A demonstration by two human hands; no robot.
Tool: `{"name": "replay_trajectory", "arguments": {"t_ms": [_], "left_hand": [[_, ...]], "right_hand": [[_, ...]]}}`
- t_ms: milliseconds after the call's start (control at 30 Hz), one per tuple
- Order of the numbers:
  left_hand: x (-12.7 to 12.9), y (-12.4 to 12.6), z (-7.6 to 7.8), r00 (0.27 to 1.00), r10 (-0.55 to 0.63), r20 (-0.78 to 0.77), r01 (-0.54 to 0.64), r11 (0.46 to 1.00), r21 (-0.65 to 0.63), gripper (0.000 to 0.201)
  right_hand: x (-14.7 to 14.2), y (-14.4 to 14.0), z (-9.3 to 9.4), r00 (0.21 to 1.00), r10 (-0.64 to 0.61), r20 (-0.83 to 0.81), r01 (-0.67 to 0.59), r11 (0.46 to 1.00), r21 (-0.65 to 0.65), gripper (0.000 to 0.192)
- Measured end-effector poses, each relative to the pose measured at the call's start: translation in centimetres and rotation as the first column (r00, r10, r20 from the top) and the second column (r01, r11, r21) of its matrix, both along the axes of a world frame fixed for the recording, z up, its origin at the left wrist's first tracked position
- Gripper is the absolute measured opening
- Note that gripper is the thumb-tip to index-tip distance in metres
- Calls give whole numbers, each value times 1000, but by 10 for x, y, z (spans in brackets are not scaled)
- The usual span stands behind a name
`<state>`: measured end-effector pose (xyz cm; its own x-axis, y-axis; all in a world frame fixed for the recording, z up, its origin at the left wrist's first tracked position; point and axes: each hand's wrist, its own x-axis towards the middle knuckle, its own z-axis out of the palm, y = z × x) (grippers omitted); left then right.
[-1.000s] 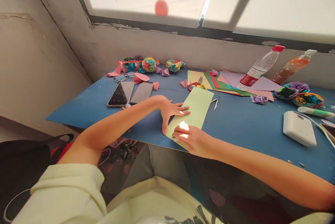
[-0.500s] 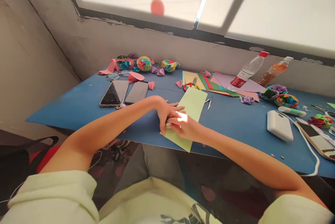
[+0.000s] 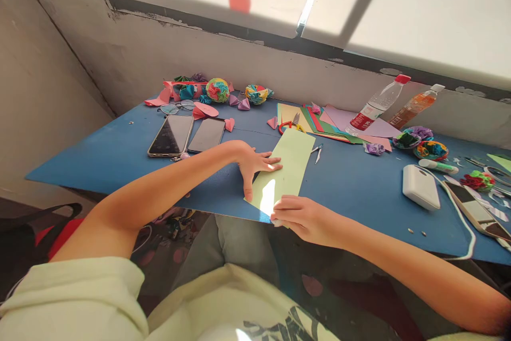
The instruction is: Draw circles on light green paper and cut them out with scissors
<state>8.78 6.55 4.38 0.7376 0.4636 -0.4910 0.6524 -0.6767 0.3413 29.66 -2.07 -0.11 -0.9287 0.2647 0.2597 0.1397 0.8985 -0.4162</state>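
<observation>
A strip of light green paper (image 3: pixel 293 157) lies aslant on the blue table, its near end at the front edge. My left hand (image 3: pixel 259 166) rests on the strip's left side, fingers spread and thumb pointing toward me. At the paper's near end is my right hand (image 3: pixel 305 218), its fingers pressed together. Something small and whitish shows at those fingertips; whether it is a nail or a held object I cannot tell. Just past the far end lie red-and-yellow scissors (image 3: pixel 293 125). A compass-like metal tool (image 3: pixel 318 154) is right of the strip.
Two phones (image 3: pixel 171 135) lie on the left. Coloured sheets (image 3: pixel 335 128), two bottles (image 3: pixel 377 104) and paper flower balls (image 3: pixel 217 90) line the back. On the right are a white power bank (image 3: pixel 420 186) with its cable and a glue stick (image 3: pixel 438 166).
My right hand has slid from beside the left hand toward me, down to the paper's near end. The left hand stays spread on the paper. The view has shifted slightly.
</observation>
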Motion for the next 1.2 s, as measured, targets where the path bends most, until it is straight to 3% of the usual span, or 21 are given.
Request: {"name": "replay_trajectory", "arguments": {"t_ms": [100,200,300,467,600,767,900,1033,1100,1200], "left_hand": [[0,0,0,1000,-22,-21,22,1000,12,130],[1,0,-1,1000,-17,-21,17,1000,8,130],[1,-1,-3,1000,10,20,-10,1000,13,123],[2,-6,-7,999,31,25,-32,999,32,112],[6,-10,-5,999,50,-14,-50,998,46,114],[9,-11,0,997,39,-73,-36,998,43,118],[8,-11,-1,997,29,-77,-27,999,34,121],[8,-11,-2,998,41,-47,-39,999,35,121],[8,-11,-3,998,45,-52,-43,998,43,121],[7,-11,-4,997,31,-68,-27,998,60,121]], "right_hand": [[11,-4,13,998,-43,49,49,992,-116,21],[13,1,23,987,-147,-58,137,979,-150,14],[5,14,24,980,-164,-114,158,986,-60,15],[-12,28,9,1000,-1,-9,3,985,171,27],[-10,24,-2,997,60,53,-75,931,356,31],[-1,6,1,994,20,105,-73,840,538,33],[13,-6,13,989,-21,150,-71,809,583,28],[24,-6,30,952,-43,304,-127,847,516,32],[20,0,35,944,-33,329,-140,861,488,34],[5,12,33,966,-15,258,-127,841,525,34]]}}
